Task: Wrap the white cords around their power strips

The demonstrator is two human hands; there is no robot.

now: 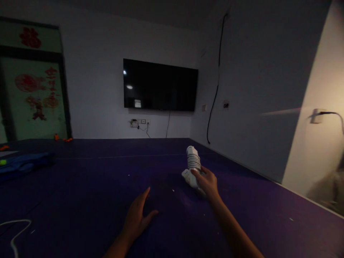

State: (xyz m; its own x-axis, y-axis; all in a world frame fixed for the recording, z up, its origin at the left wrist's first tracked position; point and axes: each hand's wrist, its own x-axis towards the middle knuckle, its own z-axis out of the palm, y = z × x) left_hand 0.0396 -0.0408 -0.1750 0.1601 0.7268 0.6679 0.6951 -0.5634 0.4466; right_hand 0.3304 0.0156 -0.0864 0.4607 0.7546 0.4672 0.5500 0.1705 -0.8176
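My right hand (208, 182) is closed around the lower part of a white object with a ribbed neck (193, 161). That neck looks like a cord wound in rings, but its exact kind I cannot make out. The object leans upward from the dark blue-purple surface (161, 208), with a blocky top end and a wider white piece sticking out to the left near the bottom. Part of its lower end is hidden by my fingers. To the left, my left hand (137, 215) hovers over or rests on the surface, thumb and fingers apart, holding nothing.
A crumpled blue cloth (27, 163) lies at the left, and a white cable (20, 233) curves at the lower left. Small orange pieces (67, 139) sit at the far edge. A black television (161, 86) hangs on the back wall; a black cord (216, 89) dangles at the right.
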